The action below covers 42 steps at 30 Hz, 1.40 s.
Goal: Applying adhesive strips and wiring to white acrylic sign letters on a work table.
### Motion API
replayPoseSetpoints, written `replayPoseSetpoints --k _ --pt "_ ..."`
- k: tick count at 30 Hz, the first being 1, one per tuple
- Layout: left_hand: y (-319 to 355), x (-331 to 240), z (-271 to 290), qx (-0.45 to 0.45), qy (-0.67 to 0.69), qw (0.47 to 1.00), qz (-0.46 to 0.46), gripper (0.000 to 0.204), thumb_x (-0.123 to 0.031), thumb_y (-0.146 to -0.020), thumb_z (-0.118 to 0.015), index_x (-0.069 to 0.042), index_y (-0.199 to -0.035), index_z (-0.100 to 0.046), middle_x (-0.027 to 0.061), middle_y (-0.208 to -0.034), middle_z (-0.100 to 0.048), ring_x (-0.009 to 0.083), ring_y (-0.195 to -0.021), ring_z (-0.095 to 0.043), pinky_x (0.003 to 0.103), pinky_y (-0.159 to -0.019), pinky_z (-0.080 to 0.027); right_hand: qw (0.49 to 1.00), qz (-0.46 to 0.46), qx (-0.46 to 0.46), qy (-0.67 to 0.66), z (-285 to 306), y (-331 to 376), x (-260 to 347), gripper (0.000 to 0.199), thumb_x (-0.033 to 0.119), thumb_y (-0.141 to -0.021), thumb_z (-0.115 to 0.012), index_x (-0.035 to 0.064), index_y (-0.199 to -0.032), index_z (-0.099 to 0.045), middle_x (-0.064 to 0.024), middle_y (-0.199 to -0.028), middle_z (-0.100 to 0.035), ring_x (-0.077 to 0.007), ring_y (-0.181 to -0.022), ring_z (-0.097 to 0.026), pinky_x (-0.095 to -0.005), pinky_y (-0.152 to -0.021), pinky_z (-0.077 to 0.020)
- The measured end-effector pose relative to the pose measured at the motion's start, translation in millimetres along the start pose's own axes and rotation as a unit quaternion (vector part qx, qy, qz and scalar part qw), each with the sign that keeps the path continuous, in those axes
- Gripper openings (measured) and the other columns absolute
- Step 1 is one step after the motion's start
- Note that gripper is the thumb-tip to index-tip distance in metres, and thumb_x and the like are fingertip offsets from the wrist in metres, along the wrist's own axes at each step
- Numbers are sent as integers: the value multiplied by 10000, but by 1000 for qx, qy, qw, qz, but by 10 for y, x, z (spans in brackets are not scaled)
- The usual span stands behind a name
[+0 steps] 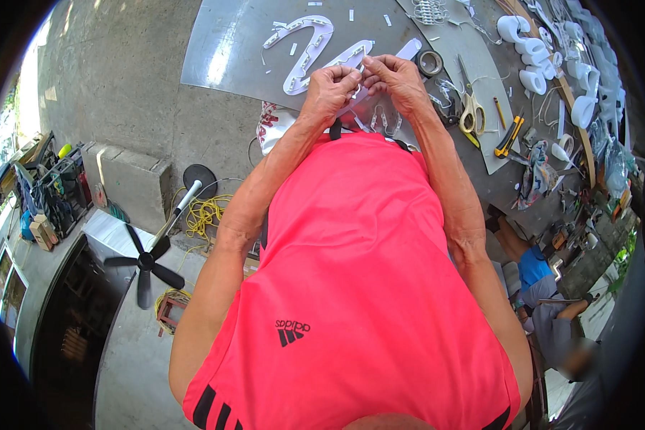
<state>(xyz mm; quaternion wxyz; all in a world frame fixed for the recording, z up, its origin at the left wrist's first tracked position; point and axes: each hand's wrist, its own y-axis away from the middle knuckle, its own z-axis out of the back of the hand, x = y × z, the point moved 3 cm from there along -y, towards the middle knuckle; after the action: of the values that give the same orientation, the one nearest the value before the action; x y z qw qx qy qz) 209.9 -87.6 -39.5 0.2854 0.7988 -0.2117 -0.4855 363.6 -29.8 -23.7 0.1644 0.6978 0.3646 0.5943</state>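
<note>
My left hand (331, 91) and my right hand (396, 84) are close together over the near edge of a grey metal sheet (226, 43). Both are closed in a pinch on a strand of small white LED modules (357, 91), mostly hidden by the fingers. Under and beyond the hands lies a white cut-out shape (409, 50) with modules along part of it. To its left is a white curved cut-out (312, 50) shaped like a numeral, lined with modules. More LED strand (386, 120) hangs or lies below my right hand; which one I cannot tell.
Right of my hands lie a tape roll (430, 63), scissors (472, 115), a yellow-black cutter knife (509, 136) and a pencil (499, 112). White curled letter pieces (532, 51) line the far right. A standing fan (145, 261) is at left; another person (552, 304) sits at lower right.
</note>
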Motion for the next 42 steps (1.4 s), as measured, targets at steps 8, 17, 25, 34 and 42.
replayPoseSetpoints --k 8,17,25,34,42 --pt "15 -40 -35 -1 -37 999 -16 183 -169 -931 -728 9 -957 -691 -7 -713 -638 29 -531 -505 186 -468 -383 999 43 27 -1 86 -75 -113 201 142 -962 -677 -53 -1010 -678 -103 -820 -697 -140 -665 -659 -252 -573 -551" --pt "27 -66 -68 -24 -106 992 -65 200 -175 -930 -725 18 -979 -705 7 -734 -664 28 -562 -520 188 -488 -385 997 52 -22 54 3 68 -4 248 175 -962 -681 -60 -1043 -678 -89 -814 -696 -133 -673 -657 -254 -585 -544" --pt "34 -104 -90 -2 -79 996 -42 197 -169 -930 -716 20 -987 -705 -5 -720 -641 33 -560 -504 190 -493 -380 995 86 26 47 76 -1 -80 199 142 -969 -665 -47 -1027 -680 -87 -795 -694 -120 -675 -653 -239 -575 -527" --pt "29 -102 -37 -11 -143 986 -88 190 -161 -920 -718 20 -975 -707 5 -721 -647 54 -584 -550 208 -512 -431 939 134 -121 294 78 142 145 156 75 -929 -630 -25 -1024 -704 -124 -848 -713 -178 -710 -694 -334 -651 -563" --pt "185 -215 22 -126 -473 770 -409 85 -89 -868 -691 -16 -909 -705 140 -784 -699 263 -641 -679 363 -578 -517 827 286 -154 459 203 66 494 252 48 -868 -563 0 -1059 -720 -151 -894 -727 -222 -726 -709 -349 -690 -564"
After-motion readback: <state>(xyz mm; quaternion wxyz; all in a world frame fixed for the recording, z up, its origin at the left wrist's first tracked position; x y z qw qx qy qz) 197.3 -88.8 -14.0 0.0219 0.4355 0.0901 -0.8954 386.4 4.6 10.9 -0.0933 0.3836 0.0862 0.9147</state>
